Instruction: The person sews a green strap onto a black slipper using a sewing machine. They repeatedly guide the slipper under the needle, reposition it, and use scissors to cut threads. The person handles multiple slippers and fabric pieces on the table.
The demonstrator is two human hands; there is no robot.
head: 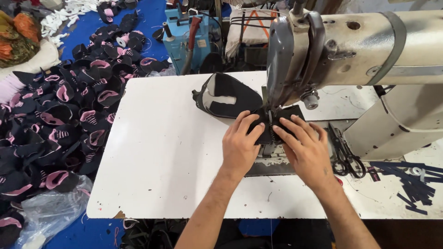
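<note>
left hand point(240, 144) flat, fingers spread, pressing the black shoe upper point(230, 99) at the sewing machine point(350, 50) needle | right hand point(307, 150) same deal, palm down on its 3 o'clock side, gripping nothing | scissors point(346, 154) at 3 o'clock on the white table point(161, 161) | pile of black-pink pieces point(69, 115) at 9 o'clock

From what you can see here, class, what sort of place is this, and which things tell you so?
Probably a shoe-stitching workshop: an industrial sewing machine on a white table, a black fabric piece under both hands, and a pile of black-and-pink uppers beside it.
</note>
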